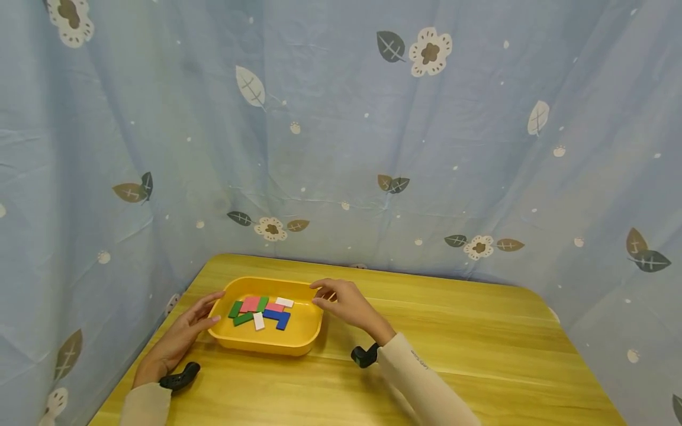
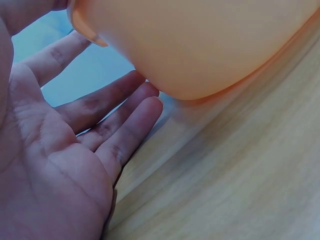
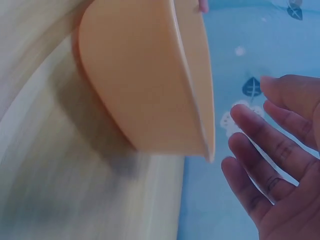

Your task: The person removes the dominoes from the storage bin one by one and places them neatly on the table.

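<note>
A yellow plastic tub [image 1: 261, 345] stands on the left part of the table, with flat pink [image 1: 250, 305], green [image 1: 243, 319], white [image 1: 259, 321] and blue blocks [image 1: 283, 320] lying inside. At its left end is my left hand [image 1: 183, 332], thumb and index finger by the rim. The left wrist view shows that hand [image 2: 65, 145] with fairly straight fingers, their tips against the tub's outer wall [image 2: 200, 45]. My right hand [image 1: 346, 303] is at the tub's right end. Its fingers are spread and loosely bent, just off the rim in the right wrist view, holding nothing.
The tub rests on a yellow wood-grain table [image 1: 447, 349] with rounded back corners. A blue curtain [image 1: 330, 148] printed with flowers and leaves hangs behind the table and along its sides. A black strap device sits on each wrist.
</note>
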A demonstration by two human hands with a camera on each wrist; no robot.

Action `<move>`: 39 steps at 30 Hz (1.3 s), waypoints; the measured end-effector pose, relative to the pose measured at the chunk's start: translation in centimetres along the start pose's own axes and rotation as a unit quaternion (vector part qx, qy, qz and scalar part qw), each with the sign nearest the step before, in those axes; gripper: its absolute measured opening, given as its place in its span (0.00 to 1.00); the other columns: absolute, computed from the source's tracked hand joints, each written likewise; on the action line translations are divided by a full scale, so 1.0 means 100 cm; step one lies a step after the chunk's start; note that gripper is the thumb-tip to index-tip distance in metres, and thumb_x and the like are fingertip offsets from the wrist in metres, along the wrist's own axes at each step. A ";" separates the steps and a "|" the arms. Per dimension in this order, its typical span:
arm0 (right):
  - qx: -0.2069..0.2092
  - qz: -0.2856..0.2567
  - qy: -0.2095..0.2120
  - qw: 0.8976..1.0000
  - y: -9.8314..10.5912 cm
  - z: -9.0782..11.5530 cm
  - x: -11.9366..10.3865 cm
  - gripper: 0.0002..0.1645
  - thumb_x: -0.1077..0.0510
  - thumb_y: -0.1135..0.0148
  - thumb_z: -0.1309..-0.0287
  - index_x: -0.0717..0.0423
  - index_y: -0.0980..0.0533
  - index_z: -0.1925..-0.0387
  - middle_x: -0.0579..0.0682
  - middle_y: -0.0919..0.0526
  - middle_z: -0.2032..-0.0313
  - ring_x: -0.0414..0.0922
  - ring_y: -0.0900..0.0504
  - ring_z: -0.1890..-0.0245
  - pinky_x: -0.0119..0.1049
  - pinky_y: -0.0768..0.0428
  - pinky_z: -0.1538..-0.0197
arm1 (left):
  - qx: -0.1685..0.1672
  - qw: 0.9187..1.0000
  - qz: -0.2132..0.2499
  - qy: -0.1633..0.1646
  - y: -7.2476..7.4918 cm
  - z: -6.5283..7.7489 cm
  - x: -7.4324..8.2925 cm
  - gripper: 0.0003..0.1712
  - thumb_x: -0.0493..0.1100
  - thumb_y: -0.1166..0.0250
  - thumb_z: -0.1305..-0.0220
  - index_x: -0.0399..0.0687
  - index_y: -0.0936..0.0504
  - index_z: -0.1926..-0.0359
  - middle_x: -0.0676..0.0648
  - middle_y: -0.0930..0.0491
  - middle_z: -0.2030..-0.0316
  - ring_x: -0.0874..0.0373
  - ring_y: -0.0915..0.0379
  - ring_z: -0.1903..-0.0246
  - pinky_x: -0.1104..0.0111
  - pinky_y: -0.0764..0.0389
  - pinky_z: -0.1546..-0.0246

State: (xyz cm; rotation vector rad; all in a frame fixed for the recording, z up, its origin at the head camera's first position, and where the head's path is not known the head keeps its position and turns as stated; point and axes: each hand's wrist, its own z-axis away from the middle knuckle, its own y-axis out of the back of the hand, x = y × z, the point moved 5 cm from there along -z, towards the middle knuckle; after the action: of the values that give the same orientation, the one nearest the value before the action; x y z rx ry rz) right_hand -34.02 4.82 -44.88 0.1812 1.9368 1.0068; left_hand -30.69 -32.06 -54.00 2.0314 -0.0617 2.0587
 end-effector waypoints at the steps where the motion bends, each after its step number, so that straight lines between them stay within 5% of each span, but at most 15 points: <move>1: -0.004 -0.005 0.000 1.000 -0.003 -0.003 -0.001 0.20 0.50 0.36 0.28 0.47 0.21 0.38 0.39 0.14 0.56 0.34 0.17 0.57 0.32 0.19 0.52 | -0.001 1.000 0.001 0.000 0.000 0.000 0.000 0.38 0.47 0.38 0.24 0.55 0.43 0.19 0.40 0.57 0.19 0.37 0.69 0.21 0.34 0.60 0.29; 6: -0.026 -0.014 -0.003 1.000 -0.016 -0.017 -0.006 0.22 0.48 0.36 0.28 0.46 0.21 0.37 0.39 0.14 0.56 0.33 0.18 0.58 0.31 0.19 0.51 | -0.001 1.000 -0.003 -0.003 0.002 0.001 0.000 0.38 0.47 0.39 0.23 0.54 0.43 0.19 0.40 0.56 0.19 0.37 0.68 0.21 0.36 0.59 0.28; 10: -0.049 -0.004 0.003 0.999 -0.019 -0.029 -0.011 0.22 0.49 0.35 0.29 0.48 0.21 0.37 0.41 0.13 0.55 0.35 0.18 0.58 0.31 0.19 0.52 | -0.009 1.000 -0.012 -0.011 0.002 -0.002 -0.001 0.37 0.48 0.39 0.23 0.55 0.43 0.19 0.40 0.55 0.19 0.37 0.65 0.21 0.65 0.39 0.29; 12: -0.056 -0.003 0.006 0.998 -0.018 -0.036 -0.014 0.21 0.50 0.35 0.29 0.49 0.20 0.38 0.42 0.13 0.54 0.36 0.18 0.58 0.31 0.19 0.52 | -0.012 1.000 -0.017 -0.014 0.003 -0.004 -0.001 0.37 0.48 0.40 0.23 0.56 0.43 0.19 0.41 0.55 0.19 0.37 0.64 0.21 0.70 0.35 0.33; 17: -0.069 -0.023 -0.009 0.997 -0.020 -0.052 -0.019 0.20 0.49 0.34 0.30 0.47 0.19 0.40 0.40 0.13 0.54 0.36 0.18 0.56 0.32 0.20 0.50 | -0.009 1.000 -0.015 -0.009 0.005 -0.004 -0.001 0.37 0.49 0.39 0.23 0.57 0.43 0.19 0.42 0.55 0.19 0.37 0.64 0.21 0.47 0.45 0.27; 24: -0.084 -0.056 -0.041 0.994 -0.030 -0.073 -0.023 0.23 0.47 0.35 0.30 0.50 0.19 0.39 0.39 0.13 0.55 0.35 0.17 0.56 0.34 0.19 0.51 | -0.009 1.000 0.001 -0.016 0.006 -0.003 0.001 0.37 0.47 0.40 0.23 0.57 0.43 0.19 0.40 0.54 0.20 0.38 0.61 0.22 0.82 0.31 0.45; 32: -0.101 -0.096 -0.037 0.989 -0.052 -0.084 -0.022 0.21 0.54 0.33 0.31 0.58 0.18 0.41 0.41 0.13 0.59 0.44 0.15 0.58 0.32 0.18 0.56 | -0.008 1.000 0.009 -0.020 0.006 -0.003 -0.002 0.36 0.47 0.40 0.23 0.58 0.42 0.20 0.41 0.53 0.20 0.39 0.60 0.23 0.82 0.32 0.46; 39: -0.113 -0.111 -0.056 0.986 -0.071 -0.089 -0.020 0.20 0.55 0.33 0.31 0.61 0.18 0.42 0.46 0.13 0.62 0.57 0.15 0.56 0.43 0.15 0.57 | -0.012 0.999 0.016 -0.025 0.004 -0.003 -0.006 0.36 0.45 0.39 0.23 0.57 0.42 0.20 0.41 0.52 0.20 0.40 0.59 0.23 0.82 0.32 0.45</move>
State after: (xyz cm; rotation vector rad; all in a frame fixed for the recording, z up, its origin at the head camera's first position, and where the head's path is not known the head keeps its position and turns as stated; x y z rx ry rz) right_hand -37.97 -5.94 -46.44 -0.1036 1.6845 1.0345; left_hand -31.09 -32.48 -54.56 2.0796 -0.1281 2.0164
